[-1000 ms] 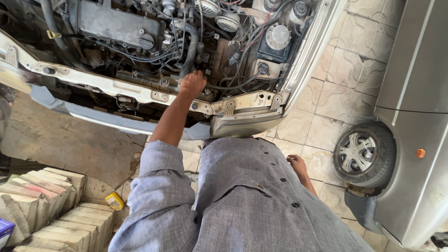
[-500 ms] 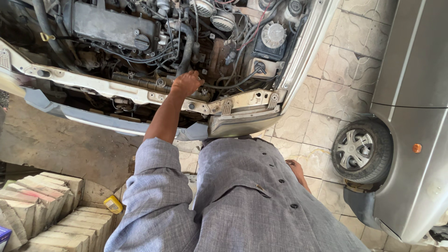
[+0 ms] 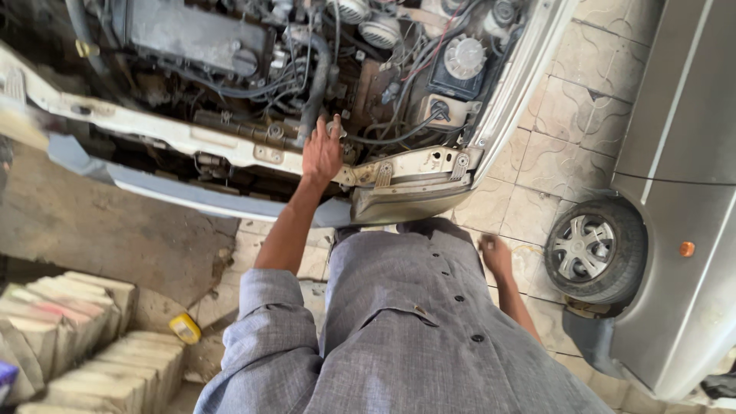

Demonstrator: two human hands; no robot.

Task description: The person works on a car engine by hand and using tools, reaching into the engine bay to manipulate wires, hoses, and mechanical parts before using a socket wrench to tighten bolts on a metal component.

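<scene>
Head view shows the left hand [image 3: 322, 153] reaching into the engine bay, its fingers [image 3: 336, 126] stretched upward and loosely together against a thick black hose [image 3: 316, 84]; whether they pinch anything I cannot tell. Just below the palm runs the pale front crossmember [image 3: 192, 138]. Right of the fingers sits a white-capped reservoir [image 3: 464, 55]. The right hand [image 3: 497, 257] hangs low beside the grey shirt [image 3: 406, 322], fingers curled and holding nothing. Further right stands a grey car's wheel [image 3: 594, 249]; far below left lie stacked blocks [image 3: 69, 337].
</scene>
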